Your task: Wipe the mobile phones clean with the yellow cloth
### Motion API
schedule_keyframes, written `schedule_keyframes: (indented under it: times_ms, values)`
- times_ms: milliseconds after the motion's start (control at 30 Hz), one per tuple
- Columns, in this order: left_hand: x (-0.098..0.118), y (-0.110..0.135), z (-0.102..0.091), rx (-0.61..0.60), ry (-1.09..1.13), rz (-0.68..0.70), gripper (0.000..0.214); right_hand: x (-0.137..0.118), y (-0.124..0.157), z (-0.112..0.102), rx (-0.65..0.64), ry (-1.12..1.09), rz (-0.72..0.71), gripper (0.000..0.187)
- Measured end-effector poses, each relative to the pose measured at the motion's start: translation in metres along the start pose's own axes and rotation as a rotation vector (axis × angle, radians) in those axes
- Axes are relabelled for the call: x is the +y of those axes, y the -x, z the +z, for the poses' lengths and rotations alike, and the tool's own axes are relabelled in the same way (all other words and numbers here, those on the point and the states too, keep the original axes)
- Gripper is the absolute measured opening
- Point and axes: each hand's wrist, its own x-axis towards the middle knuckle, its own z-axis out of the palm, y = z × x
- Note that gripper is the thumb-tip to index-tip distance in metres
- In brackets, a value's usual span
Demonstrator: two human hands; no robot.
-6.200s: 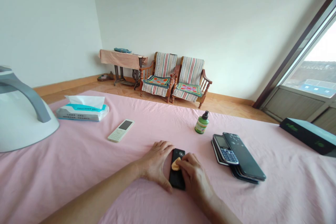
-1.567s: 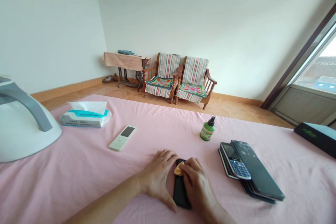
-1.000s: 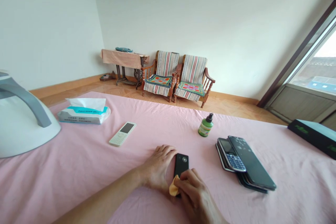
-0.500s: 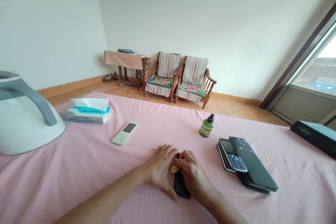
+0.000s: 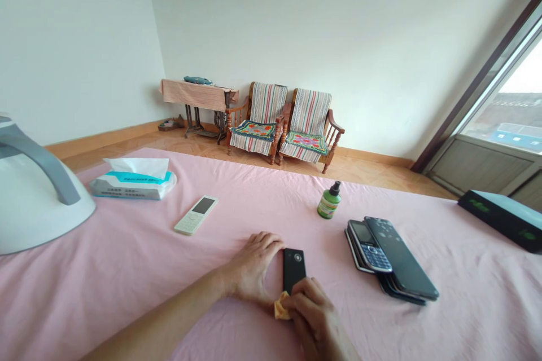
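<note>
A black mobile phone (image 5: pixel 293 271) lies back side up on the pink cloth, its round camera at the far end. My left hand (image 5: pixel 253 266) braces it from the left, fingertips at its far corner and thumb near its near end. In my right hand (image 5: pixel 315 310) is a small folded yellow cloth (image 5: pixel 281 307), pinched between the fingers over the phone's near end. That end is hidden by the hand and cloth. To the left lies a white keypad phone (image 5: pixel 196 215). A green spray bottle (image 5: pixel 329 201) stands upright beyond my right hand.
On the right, several phones are stacked, with a blue keypad phone (image 5: pixel 370 251) and a large dark phone (image 5: pixel 402 262) on top. A tissue pack (image 5: pixel 133 180) and a white-and-grey appliance (image 5: pixel 38 197) stand left. A black box (image 5: pixel 499 223) sits far right.
My right hand has slid the yellow cloth from the phone's far part toward its near end, uncovering the camera. My left hand stays beside the phone. The view has shifted slightly.
</note>
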Motion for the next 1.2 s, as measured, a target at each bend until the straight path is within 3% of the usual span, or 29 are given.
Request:
schedule_keyframes:
  times_ms: [200, 300, 467, 600, 767, 1033, 1100, 1200]
  values:
    - [0.009, 0.006, -0.005, -0.037, 0.022, -0.041, 0.117, 0.018, 0.007, -0.02, 0.2, -0.067, 0.208, 0.021]
    - [0.016, 0.009, -0.004, -0.026, 0.027, -0.031, 0.12, 0.02, 0.017, -0.015, 0.183, -0.087, 0.141, 0.024]
    - [0.026, 0.005, -0.003, 0.016, 0.046, -0.044, 0.105, 0.02, 0.02, -0.003, 0.102, -0.034, 0.016, 0.023]
    - [0.025, 0.001, -0.003, 0.019, 0.043, -0.055, 0.103, 0.03, -0.014, -0.013, 0.062, -0.015, 0.148, 0.028]
    - [0.023, 0.001, -0.003, 0.012, 0.046, -0.055, 0.102, 0.045, -0.049, -0.021, 0.152, 0.063, 0.176, 0.025]
    - [0.024, 0.0, -0.003, 0.014, 0.052, -0.082, 0.102, 0.021, 0.003, -0.01, 0.074, -0.006, 0.067, 0.026]
    - [0.023, 0.0, -0.003, 0.012, 0.049, -0.085, 0.103, 0.02, 0.004, -0.011, 0.064, -0.005, 0.067, 0.027]
    - [0.022, 0.0, -0.003, 0.013, 0.055, -0.08, 0.101, 0.026, -0.016, -0.016, 0.082, 0.003, 0.14, 0.027]
